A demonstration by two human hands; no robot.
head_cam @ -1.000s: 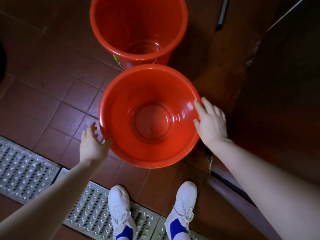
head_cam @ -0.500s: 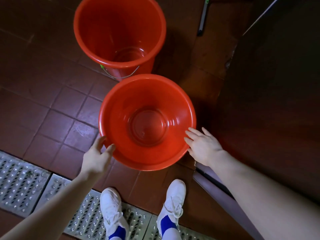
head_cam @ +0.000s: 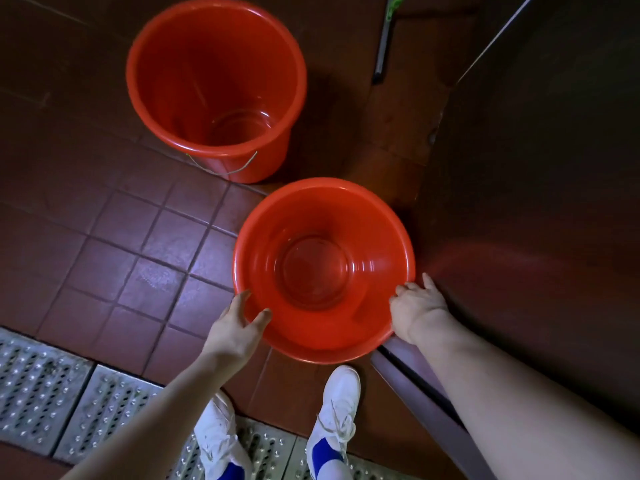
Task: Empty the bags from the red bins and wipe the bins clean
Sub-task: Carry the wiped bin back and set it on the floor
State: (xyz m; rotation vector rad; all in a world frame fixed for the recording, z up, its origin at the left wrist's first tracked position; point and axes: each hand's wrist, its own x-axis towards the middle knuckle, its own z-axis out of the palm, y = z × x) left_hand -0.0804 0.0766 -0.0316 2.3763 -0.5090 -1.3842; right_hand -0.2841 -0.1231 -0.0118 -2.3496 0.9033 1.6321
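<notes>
Red plastic near bin (head_cam: 374, 237), upright on the tile floor (head_cam: 104, 258), held between my hands. My left hand (head_cam: 239, 329) lies at its near-left rim, fingers spread, thumb touching. My right hand (head_cam: 415, 306) grips its near-right rim, fingers curled over. A second bin (head_cam: 214, 64) stands beyond it, apart.

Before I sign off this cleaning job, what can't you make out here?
Head view only:
- Near bin outer wall: hidden under its rim.
- Far bin residue: dim, glossy glare.
- Pole: cut off by top edge.
- Right hand fingertips: tucked behind the rim.
- Left hand: rim hides finger contact.
</notes>
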